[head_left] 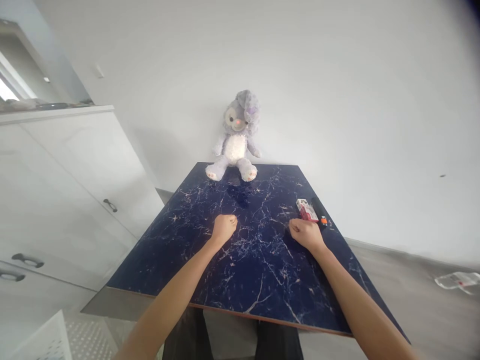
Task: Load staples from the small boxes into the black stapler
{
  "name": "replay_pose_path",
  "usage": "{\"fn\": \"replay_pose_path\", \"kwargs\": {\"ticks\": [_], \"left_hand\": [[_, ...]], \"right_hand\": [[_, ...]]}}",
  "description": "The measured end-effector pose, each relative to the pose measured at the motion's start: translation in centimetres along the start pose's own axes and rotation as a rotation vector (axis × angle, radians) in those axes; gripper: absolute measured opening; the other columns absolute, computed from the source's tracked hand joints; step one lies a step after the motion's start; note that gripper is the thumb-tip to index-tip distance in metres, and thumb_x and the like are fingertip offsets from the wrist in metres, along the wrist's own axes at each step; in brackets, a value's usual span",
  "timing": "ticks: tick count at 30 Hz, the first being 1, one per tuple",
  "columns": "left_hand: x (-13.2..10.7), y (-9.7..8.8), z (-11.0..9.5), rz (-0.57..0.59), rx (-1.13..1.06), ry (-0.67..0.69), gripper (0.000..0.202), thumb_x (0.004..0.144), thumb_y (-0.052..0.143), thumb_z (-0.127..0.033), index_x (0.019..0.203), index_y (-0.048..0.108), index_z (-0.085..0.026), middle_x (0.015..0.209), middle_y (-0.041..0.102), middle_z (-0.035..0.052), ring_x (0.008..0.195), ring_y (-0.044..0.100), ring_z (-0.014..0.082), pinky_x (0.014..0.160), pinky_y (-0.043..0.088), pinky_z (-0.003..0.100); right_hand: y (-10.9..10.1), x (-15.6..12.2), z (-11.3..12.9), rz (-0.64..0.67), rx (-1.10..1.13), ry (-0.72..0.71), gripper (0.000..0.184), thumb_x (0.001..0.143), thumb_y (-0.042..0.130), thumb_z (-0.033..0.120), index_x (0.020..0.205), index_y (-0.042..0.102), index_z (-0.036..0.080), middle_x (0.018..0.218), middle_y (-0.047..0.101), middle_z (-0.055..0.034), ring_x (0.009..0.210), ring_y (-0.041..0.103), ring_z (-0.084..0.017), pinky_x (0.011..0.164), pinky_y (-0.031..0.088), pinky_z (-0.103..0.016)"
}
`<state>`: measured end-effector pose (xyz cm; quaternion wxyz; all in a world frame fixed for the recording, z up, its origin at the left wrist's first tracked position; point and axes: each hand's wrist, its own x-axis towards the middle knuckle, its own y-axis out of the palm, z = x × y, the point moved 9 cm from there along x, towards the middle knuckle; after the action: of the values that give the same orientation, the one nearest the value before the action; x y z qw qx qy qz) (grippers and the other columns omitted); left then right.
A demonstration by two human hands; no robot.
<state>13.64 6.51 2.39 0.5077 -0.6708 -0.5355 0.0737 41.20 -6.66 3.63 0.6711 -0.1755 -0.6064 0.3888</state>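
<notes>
My left hand [224,227] rests as a closed fist on the dark blue marbled table [187,260], near its middle, with nothing showing in it. To the right my right hand [305,233] is also a closed fist on the tabletop. Just beyond the right fist lies a small red and white box [306,210], and beside it a black stick-like object with an orange spot [320,211]. A grey-purple plush toy [236,137] sits upright at the table's far edge against the wall.
A white cabinet with dark handles [67,195] stands to the left of the table. A white perforated basket [48,342] is at the lower left. Clear plastic wrapping [457,280] lies on the grey floor at the right.
</notes>
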Motion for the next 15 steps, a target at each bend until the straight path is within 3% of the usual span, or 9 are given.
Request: {"fn": "replay_pose_path", "kwargs": {"ticks": [8, 15], "left_hand": [[0.6, 0.8, -1.1, 0.07, -0.032, 0.086, 0.049, 0.089, 0.049, -0.036, 0.055, 0.018, -0.02, 0.052, 0.019, -0.0049, 0.052, 0.015, 0.0109, 0.055, 0.016, 0.031], [1.2, 1.5, -1.4, 0.078, -0.029, 0.168, 0.049, 0.088, 0.051, -0.035, 0.053, 0.019, -0.02, 0.05, 0.02, -0.0044, 0.05, 0.016, 0.0109, 0.055, 0.016, 0.031]], "right_hand": [[-0.4, -0.9, -0.3, 0.045, -0.123, 0.028, 0.039, 0.091, 0.053, 0.024, 0.053, 0.047, 0.02, 0.053, 0.053, 0.0008, 0.051, 0.042, -0.011, 0.056, 0.026, -0.028], [-0.8, -1.1, 0.0, 0.023, -0.127, -0.027, 0.035, 0.086, 0.051, 0.016, 0.052, 0.043, 0.02, 0.052, 0.049, 0.0025, 0.049, 0.038, -0.01, 0.055, 0.025, -0.027]]}}
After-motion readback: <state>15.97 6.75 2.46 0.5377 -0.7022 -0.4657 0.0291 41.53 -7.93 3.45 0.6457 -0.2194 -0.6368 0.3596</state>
